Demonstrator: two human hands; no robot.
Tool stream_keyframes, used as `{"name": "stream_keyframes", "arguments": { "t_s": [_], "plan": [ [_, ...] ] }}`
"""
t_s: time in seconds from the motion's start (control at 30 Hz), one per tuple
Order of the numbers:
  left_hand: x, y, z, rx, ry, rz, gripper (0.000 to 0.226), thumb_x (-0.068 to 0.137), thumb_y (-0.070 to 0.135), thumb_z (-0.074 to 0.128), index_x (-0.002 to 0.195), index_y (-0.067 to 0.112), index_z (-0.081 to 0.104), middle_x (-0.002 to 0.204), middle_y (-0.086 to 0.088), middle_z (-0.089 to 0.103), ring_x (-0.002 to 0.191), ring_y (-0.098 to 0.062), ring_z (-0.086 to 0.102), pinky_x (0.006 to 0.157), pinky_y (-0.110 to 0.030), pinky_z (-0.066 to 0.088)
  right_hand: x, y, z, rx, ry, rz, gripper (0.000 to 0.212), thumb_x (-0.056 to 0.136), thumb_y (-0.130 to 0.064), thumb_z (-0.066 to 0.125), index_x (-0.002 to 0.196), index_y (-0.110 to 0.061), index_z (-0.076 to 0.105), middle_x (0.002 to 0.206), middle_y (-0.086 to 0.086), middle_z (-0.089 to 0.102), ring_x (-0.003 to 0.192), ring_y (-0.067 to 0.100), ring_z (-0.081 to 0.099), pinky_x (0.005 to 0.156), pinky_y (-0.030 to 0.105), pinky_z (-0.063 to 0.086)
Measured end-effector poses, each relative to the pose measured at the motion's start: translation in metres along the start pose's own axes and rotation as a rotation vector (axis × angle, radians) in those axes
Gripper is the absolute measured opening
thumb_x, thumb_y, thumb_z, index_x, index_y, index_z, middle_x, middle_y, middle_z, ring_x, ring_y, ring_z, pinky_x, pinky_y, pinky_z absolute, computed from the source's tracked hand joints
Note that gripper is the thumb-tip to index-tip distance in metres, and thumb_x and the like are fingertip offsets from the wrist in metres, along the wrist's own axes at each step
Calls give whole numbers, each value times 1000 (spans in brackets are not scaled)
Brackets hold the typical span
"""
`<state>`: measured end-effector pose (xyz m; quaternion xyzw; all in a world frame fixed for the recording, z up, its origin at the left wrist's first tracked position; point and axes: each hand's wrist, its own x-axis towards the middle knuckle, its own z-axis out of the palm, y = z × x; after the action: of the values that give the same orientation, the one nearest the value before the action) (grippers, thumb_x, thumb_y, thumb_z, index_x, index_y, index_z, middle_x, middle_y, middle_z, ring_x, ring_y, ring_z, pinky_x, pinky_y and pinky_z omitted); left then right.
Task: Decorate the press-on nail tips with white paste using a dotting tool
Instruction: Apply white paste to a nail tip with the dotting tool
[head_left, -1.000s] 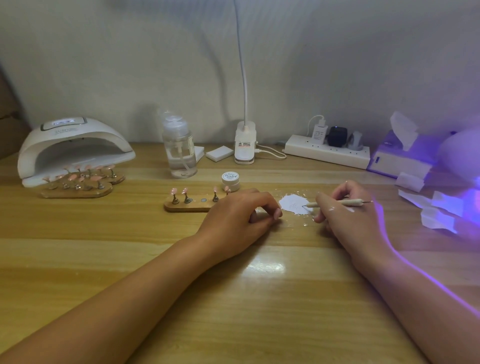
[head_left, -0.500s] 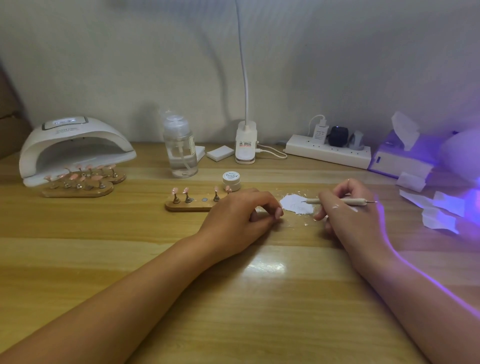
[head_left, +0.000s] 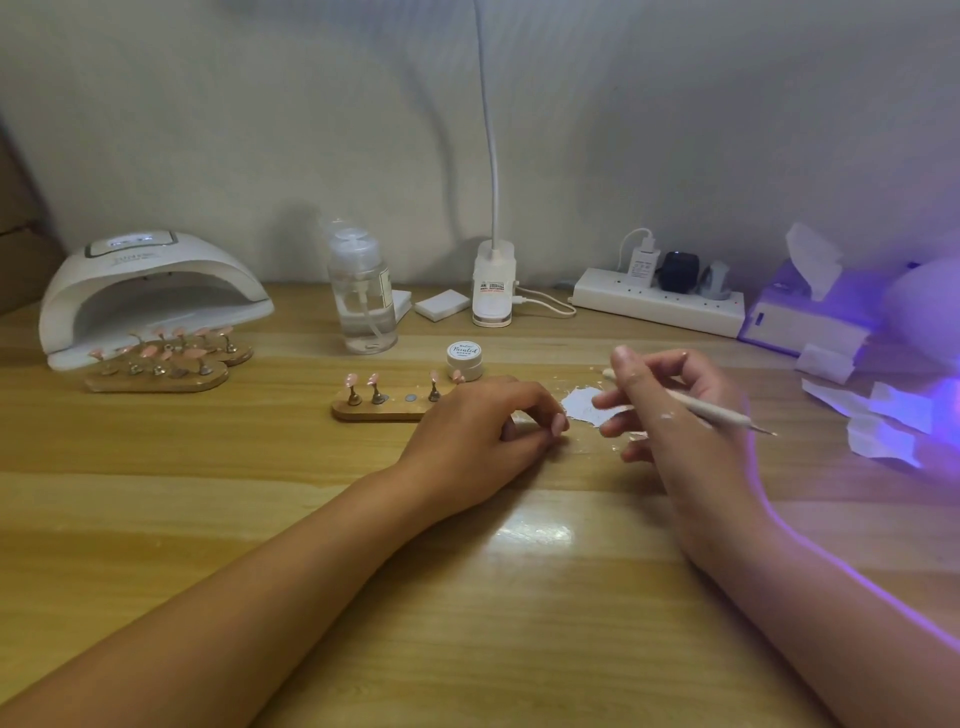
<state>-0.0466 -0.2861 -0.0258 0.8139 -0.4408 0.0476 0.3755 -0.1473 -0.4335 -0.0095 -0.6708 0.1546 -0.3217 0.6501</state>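
A wooden holder (head_left: 387, 409) in the middle of the table carries pink nail tips (head_left: 353, 381) on small metal stands. My left hand (head_left: 480, 431) rests curled on the table over the holder's right end, fingers pinched together on something too small to make out. A patch of white paste (head_left: 582, 402) lies on the table just right of it. My right hand (head_left: 670, 415) hovers over the paste with its fingers loosened, holding the dotting tool (head_left: 711, 413), whose metal tip points right. A small white jar (head_left: 464, 360) stands behind the holder.
A white nail lamp (head_left: 150, 291) sits at the back left, with two more wooden holders of pink tips (head_left: 161, 364) in front of it. A pump bottle (head_left: 363, 301), a desk lamp base (head_left: 493, 283), a power strip (head_left: 660, 306), a tissue box (head_left: 800, 317) and loose tissues (head_left: 878, 415) line the back and right.
My right hand lifted off the paste and turned, swinging the dotting tool so that its tip points down and right. My left hand stayed put.
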Motion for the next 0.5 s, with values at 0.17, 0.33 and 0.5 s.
{"name": "stream_keyframes", "arguments": {
  "t_s": [0.17, 0.33, 0.5],
  "plan": [
    [0, 0, 1, 27, 9, 12, 17, 86, 21, 70, 85, 37, 67, 78, 27, 58, 65, -7, 56, 66, -27, 46, -3, 3, 5, 26, -40, 70, 19, 93, -21, 69, 88, -14, 52, 62, 4, 71, 45, 9, 59, 41, 18, 44],
    [0, -2, 1, 25, 13, 11, 20, 85, 19, 70, 83, 38, 66, 76, 29, 58, 64, -6, 55, 64, -27, 44, -4, 3, 7, 9, -59, 83, 18, 84, -8, 65, 74, -9, 51, 54, 8, 67, 44, 10, 59, 43, 19, 47],
    [0, -3, 2, 19, 23, 11, 15, 86, 21, 71, 84, 36, 68, 75, 30, 58, 62, -6, 54, 62, -25, 41, -5, 3, 7, -2, -66, 75, 16, 83, -7, 63, 73, -7, 51, 53, 10, 67, 43, 11, 58, 44, 19, 48]
  ]
}}
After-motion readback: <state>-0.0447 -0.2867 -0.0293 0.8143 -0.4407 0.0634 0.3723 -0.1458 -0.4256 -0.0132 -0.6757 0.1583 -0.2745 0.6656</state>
